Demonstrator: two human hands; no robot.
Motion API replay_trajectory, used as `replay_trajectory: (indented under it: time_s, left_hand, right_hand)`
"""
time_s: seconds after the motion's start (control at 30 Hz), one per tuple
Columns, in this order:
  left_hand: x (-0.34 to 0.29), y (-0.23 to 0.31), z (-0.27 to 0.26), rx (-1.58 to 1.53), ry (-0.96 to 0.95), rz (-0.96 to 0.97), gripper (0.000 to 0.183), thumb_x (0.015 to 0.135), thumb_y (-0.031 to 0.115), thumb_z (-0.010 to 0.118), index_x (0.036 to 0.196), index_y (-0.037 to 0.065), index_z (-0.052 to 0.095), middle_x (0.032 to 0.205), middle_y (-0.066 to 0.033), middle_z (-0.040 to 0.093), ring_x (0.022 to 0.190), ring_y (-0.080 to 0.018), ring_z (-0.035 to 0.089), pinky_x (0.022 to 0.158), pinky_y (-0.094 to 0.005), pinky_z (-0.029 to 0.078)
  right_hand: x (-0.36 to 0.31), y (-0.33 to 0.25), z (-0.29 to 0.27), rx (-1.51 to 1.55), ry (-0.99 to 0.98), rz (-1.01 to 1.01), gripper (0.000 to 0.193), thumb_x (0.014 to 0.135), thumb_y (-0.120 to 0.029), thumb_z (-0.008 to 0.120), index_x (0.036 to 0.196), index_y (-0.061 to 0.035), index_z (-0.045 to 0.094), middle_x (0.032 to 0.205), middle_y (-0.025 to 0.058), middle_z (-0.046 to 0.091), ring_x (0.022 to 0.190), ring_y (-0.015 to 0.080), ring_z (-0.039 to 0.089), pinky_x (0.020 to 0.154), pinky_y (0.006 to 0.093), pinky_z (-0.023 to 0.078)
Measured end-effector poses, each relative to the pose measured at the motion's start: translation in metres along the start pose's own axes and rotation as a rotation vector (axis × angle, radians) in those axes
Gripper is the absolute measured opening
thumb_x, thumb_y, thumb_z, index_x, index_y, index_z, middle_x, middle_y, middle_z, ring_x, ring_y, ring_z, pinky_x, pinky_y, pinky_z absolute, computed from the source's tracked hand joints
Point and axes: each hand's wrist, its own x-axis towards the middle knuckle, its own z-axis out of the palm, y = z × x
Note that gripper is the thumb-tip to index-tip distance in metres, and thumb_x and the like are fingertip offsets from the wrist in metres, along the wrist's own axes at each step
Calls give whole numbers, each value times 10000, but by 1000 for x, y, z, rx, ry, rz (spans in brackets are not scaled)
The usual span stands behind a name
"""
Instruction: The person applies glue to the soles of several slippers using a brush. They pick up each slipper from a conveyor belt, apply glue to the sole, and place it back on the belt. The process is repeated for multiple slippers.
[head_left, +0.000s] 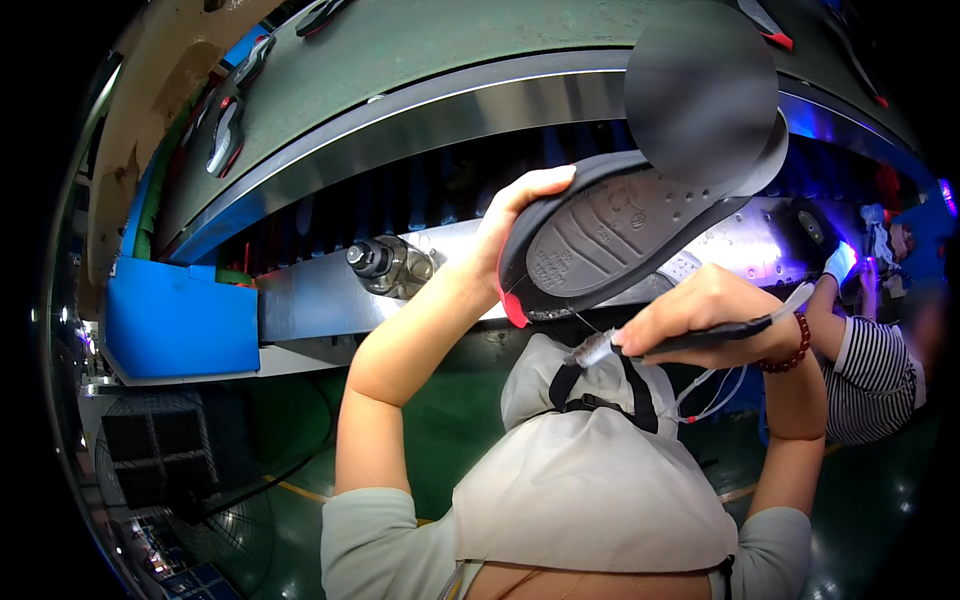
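A dark grey shoe sole (pixel 600 235) with a red heel tip is held up over the metal ledge, its moulded inner face toward me. My left hand (pixel 510 215) is closed round its heel end, the thumb along the rim. In front of the heel, my right hand (pixel 705 310) grips a brush (pixel 592 352) with a black handle and a clear tube running from its end. The bristle tip is apart from the sole, and a thin strand stretches between them. A blurred grey disc covers the sole's upper far part.
Behind runs a green conveyor belt (pixel 450 40) carrying several soles (pixel 227 135). A clear bottle with a black cap (pixel 390 265) stands on the metal ledge (pixel 310 305) beside a blue box (pixel 180 318). A fan (pixel 160 450) is lower left; a co-worker in a striped shirt (pixel 870 385) is right.
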Motion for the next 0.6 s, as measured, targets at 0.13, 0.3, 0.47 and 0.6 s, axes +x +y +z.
replay_trajectory:
  time_s: [0.13, 0.3, 0.47, 0.6]
  left_hand:
    - [-1, -5, 7, 34, 45, -63, 368, 807, 236, 480, 1095, 7, 496, 1004, -136, 567, 864, -197, 580, 778, -311, 474]
    - [-12, -8, 0, 117, 159, -142, 377, 796, 249, 510, 1087, 9, 503, 1005, -133, 568, 856, -186, 577, 772, -311, 470]
    - [-15, -9, -1, 182, 96, -150, 396, 778, 249, 543, 1087, 4, 512, 994, -135, 576, 857, -191, 580, 778, -318, 472]
    - [-25, -12, -16, 74, 236, -125, 407, 773, 249, 550, 1092, -2, 512, 1023, -141, 569, 863, -204, 582, 786, -317, 472]
  right_hand:
    - [-8, 11, -6, -4, 262, -66, 169, 674, -5, 657, 839, -11, 622, 856, 136, 636, 803, 252, 628, 683, 295, 504]
    - [-17, 3, -10, -148, -37, 0, 143, 705, -39, 638, 844, -18, 616, 867, 123, 637, 811, 237, 626, 670, 277, 503]
    - [-25, 16, -9, -124, 135, 7, 169, 679, -24, 641, 843, -31, 603, 859, 101, 634, 798, 249, 616, 693, 295, 492]
    - [-30, 0, -13, -245, -100, 152, 166, 682, -19, 635, 842, -56, 614, 867, 97, 634, 793, 241, 617, 689, 296, 492]
